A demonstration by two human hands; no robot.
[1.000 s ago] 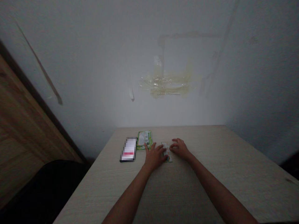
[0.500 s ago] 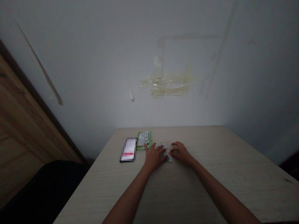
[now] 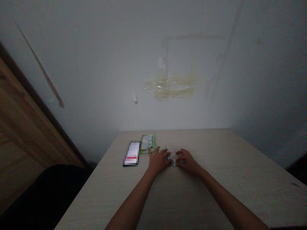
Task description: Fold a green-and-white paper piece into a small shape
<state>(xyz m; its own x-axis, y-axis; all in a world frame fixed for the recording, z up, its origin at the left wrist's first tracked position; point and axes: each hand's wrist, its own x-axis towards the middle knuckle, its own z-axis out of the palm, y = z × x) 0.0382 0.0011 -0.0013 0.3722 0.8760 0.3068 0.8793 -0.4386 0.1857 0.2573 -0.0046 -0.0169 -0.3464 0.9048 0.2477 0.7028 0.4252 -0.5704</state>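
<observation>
A small pale printed packet [image 3: 170,153] lies flat on the light wooden table [image 3: 216,179]. My left hand [image 3: 158,160] rests palm down on the table, fingers spread, its fingertips on the packet's left edge. My right hand [image 3: 187,158] lies on the packet's right side, fingers curled against that edge. Neither hand lifts it. A stack of green and white packets [image 3: 148,142] lies just beyond my left thumb.
A phone with a lit screen [image 3: 131,153] lies left of the green packets. A white wall [image 3: 153,64] with old tape marks rises behind the table. A wooden panel [image 3: 21,127] stands at left, and a dark shape [image 3: 43,195] sits beside the table's left edge.
My right hand has slid back toward me along the packet's right edge. My left hand and the packet have stayed in place.
</observation>
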